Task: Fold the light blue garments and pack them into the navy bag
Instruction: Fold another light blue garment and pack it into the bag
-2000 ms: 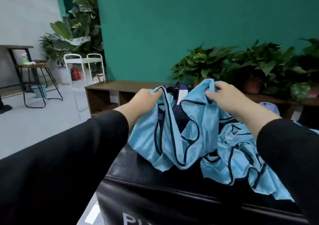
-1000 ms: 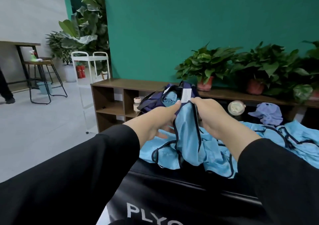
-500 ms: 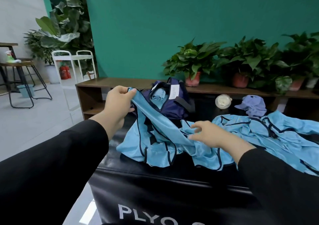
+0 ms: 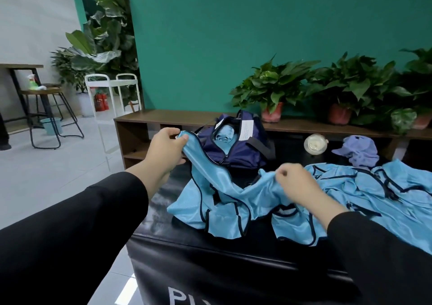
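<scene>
A person in black sleeves is working at a black padded desk with white lettering on its front face. Going from left to right: the left hand is lifted above the desk's left side, its fingers and thumb curling round and pinching one end of a light blue garment. The garment is shiny, thin fabric edged with dark navy piping. It is stretching in a band from the left hand down and rightward to the right hand, with the rest of it hanging in loose folds and lying crumpled on the desk between the two arms. The right hand is sitting lower, near the desk's middle, its fingers curling to pinch the cloth's upper edge.

Behind the stretched garment, the navy bag is sitting at the far edge of the desk, unzipped, with a bundle of light blue fabric showing inside its opening and a white label on its flap. To the right, more light blue garments with the same navy trim are lying spread and rumpled across the desk. Beyond them a lavender cap is resting near a small round white container.
</scene>
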